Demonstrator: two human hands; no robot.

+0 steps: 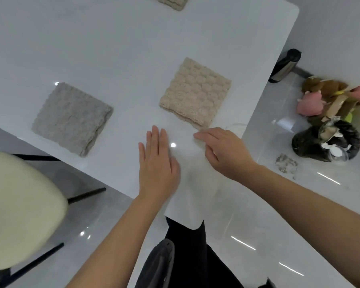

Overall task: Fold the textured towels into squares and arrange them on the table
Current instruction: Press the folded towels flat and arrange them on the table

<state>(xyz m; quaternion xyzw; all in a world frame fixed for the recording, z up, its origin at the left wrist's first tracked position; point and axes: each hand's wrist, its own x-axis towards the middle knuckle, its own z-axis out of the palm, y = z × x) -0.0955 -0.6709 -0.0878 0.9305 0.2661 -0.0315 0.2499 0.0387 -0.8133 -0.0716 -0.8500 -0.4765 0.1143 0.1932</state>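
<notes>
On the floor right of the bench (112, 48): black bin bag (324, 142) stuffed with paper and cardboard scraps. At the top edge a third towel (170, 2) is cut off, only a beige strip shows. The grey towel (71, 118) and beige towel (195, 93) lie folded square on the bench, bubbly texture, well apart. The left hand (156, 165) is flat on the bench, grip wide, holding nothing. The right hand (224, 152) has loosely bent fingers, grip slack, fingertips just beside the beige towel's near corner — contact unclear.
</notes>
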